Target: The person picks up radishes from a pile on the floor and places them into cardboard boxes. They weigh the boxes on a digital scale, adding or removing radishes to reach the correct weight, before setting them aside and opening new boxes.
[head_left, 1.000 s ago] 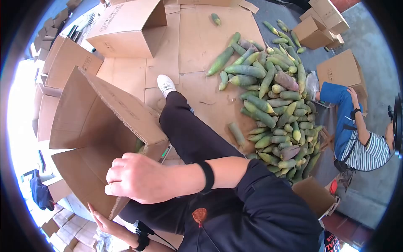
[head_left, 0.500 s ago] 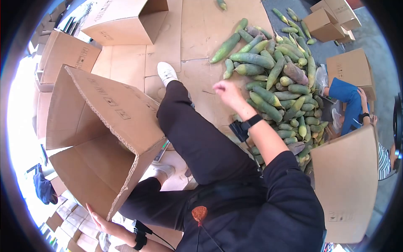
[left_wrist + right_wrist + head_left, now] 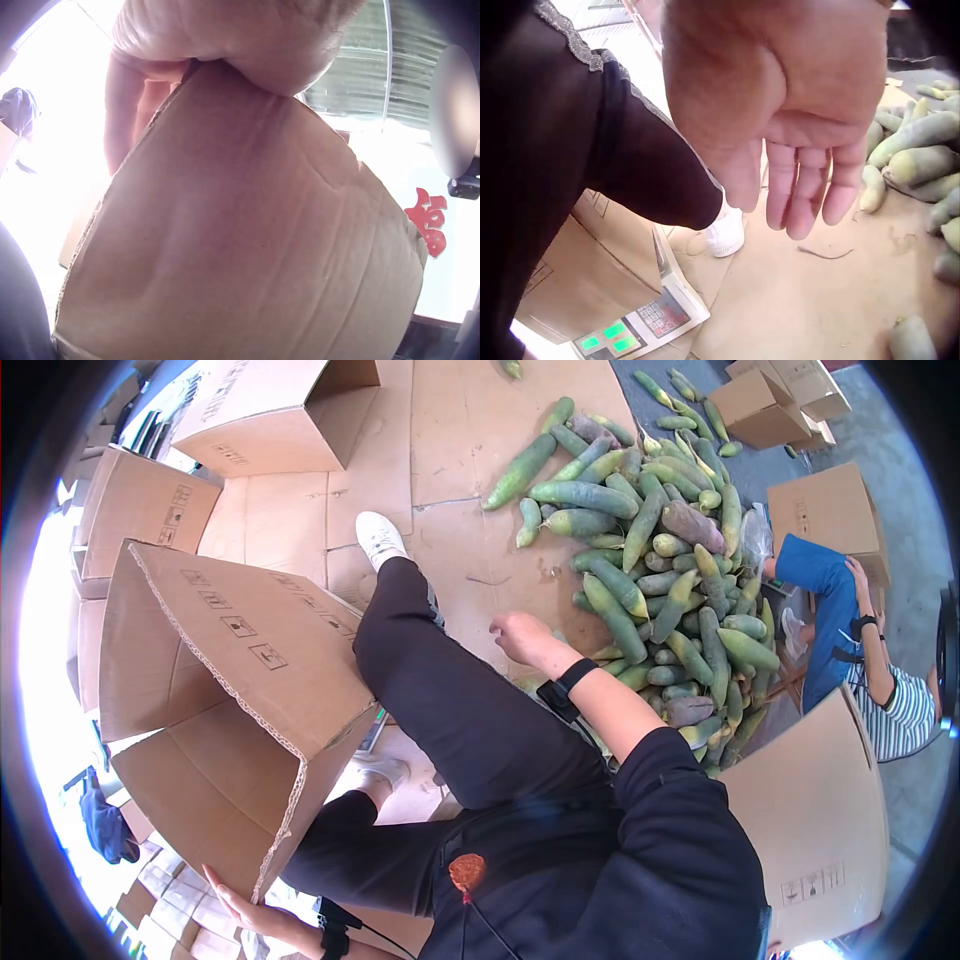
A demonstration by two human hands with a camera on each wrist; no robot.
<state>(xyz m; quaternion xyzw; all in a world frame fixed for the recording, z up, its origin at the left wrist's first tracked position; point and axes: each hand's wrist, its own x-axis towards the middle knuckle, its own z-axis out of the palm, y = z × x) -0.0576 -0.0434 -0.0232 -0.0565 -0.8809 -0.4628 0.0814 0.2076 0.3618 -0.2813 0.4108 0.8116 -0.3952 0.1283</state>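
Observation:
My left hand (image 3: 258,920) grips the edge of a flap of a tall open cardboard box (image 3: 250,650). In the left wrist view the flap (image 3: 240,225) runs between thumb and fingers. My right hand (image 3: 527,640) hovers beyond my knee, left of a big pile of green radishes (image 3: 690,610). The right wrist view shows its fingers (image 3: 799,214) hanging relaxed and holding nothing. One radish (image 3: 911,341) lies apart from the pile, below that hand. Beside the box's base sits a digital scale (image 3: 694,304) with lit green displays.
Flattened cardboard (image 3: 460,560) covers the floor. Another open box (image 3: 270,420) stands ahead on the left, and a large box (image 3: 810,820) is close at my right. A person in a striped shirt (image 3: 890,710) sits beyond the pile. My outstretched leg (image 3: 460,670) lies between box and pile.
My right hand has left the box's opening, swung right towards the radishes, then come slightly back towards me. The left hand stays on the flap. A large box has come up at my right.

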